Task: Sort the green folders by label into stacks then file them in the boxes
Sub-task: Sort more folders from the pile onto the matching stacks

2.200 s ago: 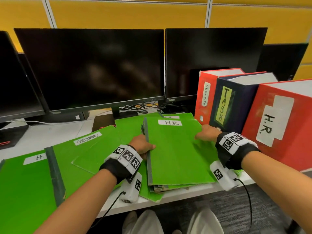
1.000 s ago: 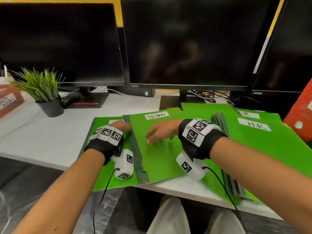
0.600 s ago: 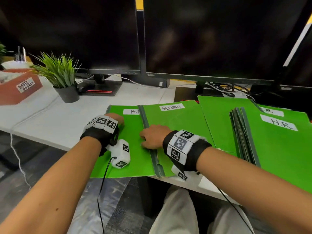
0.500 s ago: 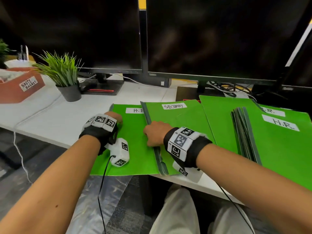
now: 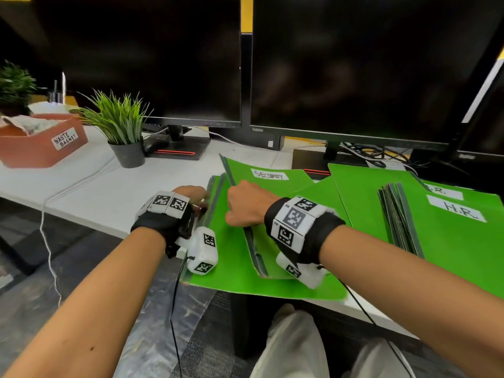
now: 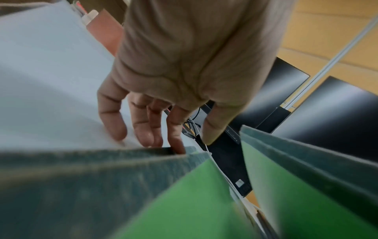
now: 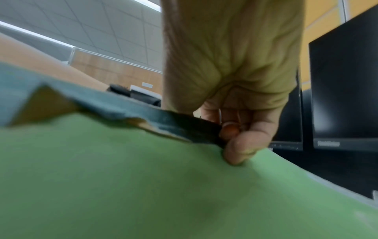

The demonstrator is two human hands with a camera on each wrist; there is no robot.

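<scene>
A green folder labelled SECURITY (image 5: 278, 192) lies tilted over another green folder (image 5: 231, 257) at the desk's front edge. My right hand (image 5: 244, 207) pinches its dark spine between thumb and fingers; the right wrist view shows that pinch (image 7: 231, 137) on the SECURITY folder (image 7: 143, 177), whose spine edge is raised. My left hand (image 5: 191, 196) is at the lower folder's spine, with fingers extended (image 6: 175, 140) and fingertips touching the spine (image 6: 102, 161). A stack of green folders labelled H.R. (image 5: 450, 241) lies to the right.
Dark monitors (image 5: 354, 64) stand along the back of the white desk (image 5: 109, 197), with cables behind the folders. A potted plant (image 5: 122, 132) and an orange box labelled waste basket (image 5: 41, 143) are at the far left.
My right hand has lifted the SECURITY folder's spine edge, and that folder now hides the label of the one below. My left hand has slid to the lower folder's spine.
</scene>
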